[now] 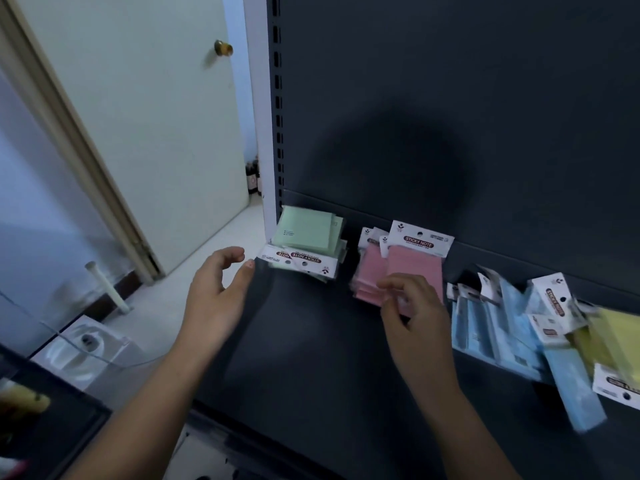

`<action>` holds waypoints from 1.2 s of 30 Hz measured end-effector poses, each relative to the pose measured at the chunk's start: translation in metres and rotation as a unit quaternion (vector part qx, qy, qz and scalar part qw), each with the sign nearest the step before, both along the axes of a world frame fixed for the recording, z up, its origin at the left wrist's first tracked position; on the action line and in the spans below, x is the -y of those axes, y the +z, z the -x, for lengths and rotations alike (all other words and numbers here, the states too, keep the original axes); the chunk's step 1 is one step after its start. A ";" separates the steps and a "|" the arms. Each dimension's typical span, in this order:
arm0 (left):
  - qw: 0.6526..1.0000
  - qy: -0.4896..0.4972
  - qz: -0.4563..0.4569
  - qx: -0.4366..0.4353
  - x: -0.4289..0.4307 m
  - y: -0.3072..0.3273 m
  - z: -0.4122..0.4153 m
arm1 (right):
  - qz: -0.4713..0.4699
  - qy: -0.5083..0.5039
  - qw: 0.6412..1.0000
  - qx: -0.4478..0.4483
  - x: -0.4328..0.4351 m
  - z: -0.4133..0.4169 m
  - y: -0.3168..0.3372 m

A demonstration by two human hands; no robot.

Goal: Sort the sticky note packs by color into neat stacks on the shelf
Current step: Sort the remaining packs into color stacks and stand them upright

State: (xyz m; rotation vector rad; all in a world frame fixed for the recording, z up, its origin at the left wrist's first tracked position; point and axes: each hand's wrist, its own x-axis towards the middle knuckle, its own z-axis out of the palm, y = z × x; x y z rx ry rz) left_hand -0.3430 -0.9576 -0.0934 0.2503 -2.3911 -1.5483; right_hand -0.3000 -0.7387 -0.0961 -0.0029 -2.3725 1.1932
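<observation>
Two hands over the dark shelf point(311, 358). The left hand point(214, 292) is spread wide and holds nothing, its thumb tip just beside the green stack point(308, 237) at the shelf's left rear. The right hand point(412, 306) curls its fingers on the near edge of the pink stack point(412, 268), where three header cards show. Right of that, blue packs point(491, 327) lie jumbled, too blurred to count, with yellow packs point(613, 337) at the edge. Four colours. Beyond, one door point(156, 116).
</observation>
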 end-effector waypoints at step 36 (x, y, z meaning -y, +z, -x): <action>0.964 -0.246 -0.088 -0.048 -0.020 0.012 0.040 | 0.335 -0.002 0.940 0.059 0.073 0.036 0.021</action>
